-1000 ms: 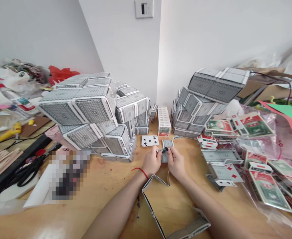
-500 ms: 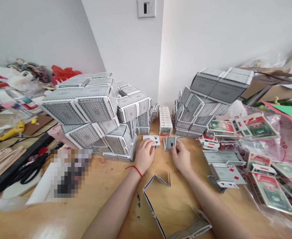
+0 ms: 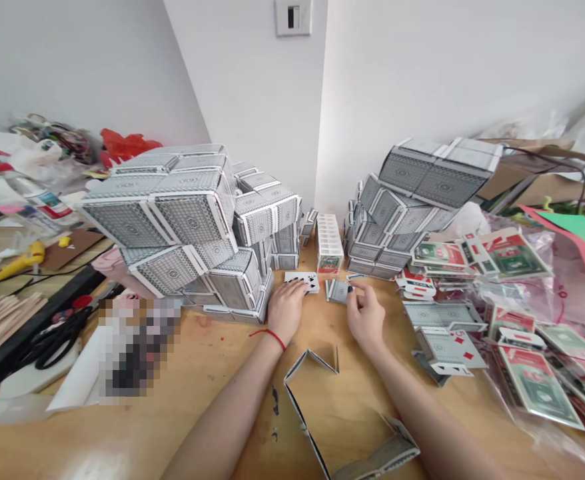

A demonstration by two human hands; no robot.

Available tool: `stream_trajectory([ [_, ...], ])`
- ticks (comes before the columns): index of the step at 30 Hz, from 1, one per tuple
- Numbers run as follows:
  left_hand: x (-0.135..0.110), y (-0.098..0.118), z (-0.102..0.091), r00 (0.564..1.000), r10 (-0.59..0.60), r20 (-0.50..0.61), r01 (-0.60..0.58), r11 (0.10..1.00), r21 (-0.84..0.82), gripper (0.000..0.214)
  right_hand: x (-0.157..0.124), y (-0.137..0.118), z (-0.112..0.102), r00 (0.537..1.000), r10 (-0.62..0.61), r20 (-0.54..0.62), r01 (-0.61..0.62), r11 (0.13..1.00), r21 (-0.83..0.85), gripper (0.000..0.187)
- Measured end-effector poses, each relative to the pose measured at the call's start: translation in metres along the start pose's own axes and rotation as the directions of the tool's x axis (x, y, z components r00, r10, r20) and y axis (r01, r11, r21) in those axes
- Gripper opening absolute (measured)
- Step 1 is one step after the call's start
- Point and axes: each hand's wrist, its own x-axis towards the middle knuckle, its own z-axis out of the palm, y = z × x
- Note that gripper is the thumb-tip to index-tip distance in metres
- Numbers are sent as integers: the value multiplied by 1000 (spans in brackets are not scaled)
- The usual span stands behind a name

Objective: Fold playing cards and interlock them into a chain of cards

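Observation:
My left hand (image 3: 286, 308), a red string round its wrist, lies with fingers stretched over a face-up stack of playing cards (image 3: 311, 283), a five of spades on top. To its right, my right hand (image 3: 365, 312) has thumb and forefinger pinched at the right edge of a grey-backed playing card (image 3: 339, 291). Part of that card is hidden by the fingertips. Between my forearms sits a folded strip of joined cards (image 3: 295, 393), bent at several corners.
Tall stacks of card-built boxes stand left (image 3: 182, 213) and right (image 3: 397, 213). Between them is a narrow white-topped block of cards (image 3: 329, 243). Card boxes (image 3: 537, 380) lie at the right. Black scissors (image 3: 60, 337) and a yellow glue gun (image 3: 22, 260) lie left.
The grey-backed card under my right hand has tipped flatter. My right fingers have spread slightly and lifted a little. The left fingers have straightened over the card stack.

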Motion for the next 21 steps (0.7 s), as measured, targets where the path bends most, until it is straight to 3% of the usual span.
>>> stream_trajectory([
  [7,-1,5,-1,995,-11,-98,12,1000,9,31,-4,-6,1,974,62,217,-120,956,267,33],
  [12,-3,12,-6,978,79,-195,-86,996,-27,27,-3,-10,0,894,103,437,-311,844,437,40],
  [16,-4,18,-9,965,204,-165,-221,971,-94,26,1,-9,0,814,102,571,-455,723,519,44],
  [18,-3,20,-10,959,246,-144,-264,957,-122,25,2,-9,1,793,103,601,-485,704,519,40],
  [21,-3,21,-8,980,179,-84,-190,971,-142,27,3,-8,3,812,113,573,-466,716,519,37],
])
